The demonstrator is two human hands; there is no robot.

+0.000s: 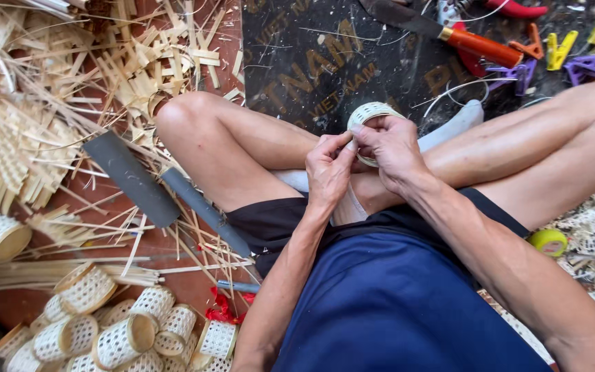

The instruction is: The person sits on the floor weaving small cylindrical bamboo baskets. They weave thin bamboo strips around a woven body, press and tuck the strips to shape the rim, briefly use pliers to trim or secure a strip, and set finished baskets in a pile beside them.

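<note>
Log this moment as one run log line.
hands: left hand and right hand grip woven ring | beside: finished woven rings

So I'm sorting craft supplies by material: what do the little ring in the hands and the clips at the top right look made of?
The ring, held by the left hand and right hand, looks like pale woven bamboo or rattan strips, matte, with open lattice holes. The clips look like glossy moulded plastic in yellow, orange and purple.

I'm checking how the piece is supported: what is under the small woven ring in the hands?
Under the woven ring: a white-socked foot and dark mat. Both hands cover its lower half.
</note>
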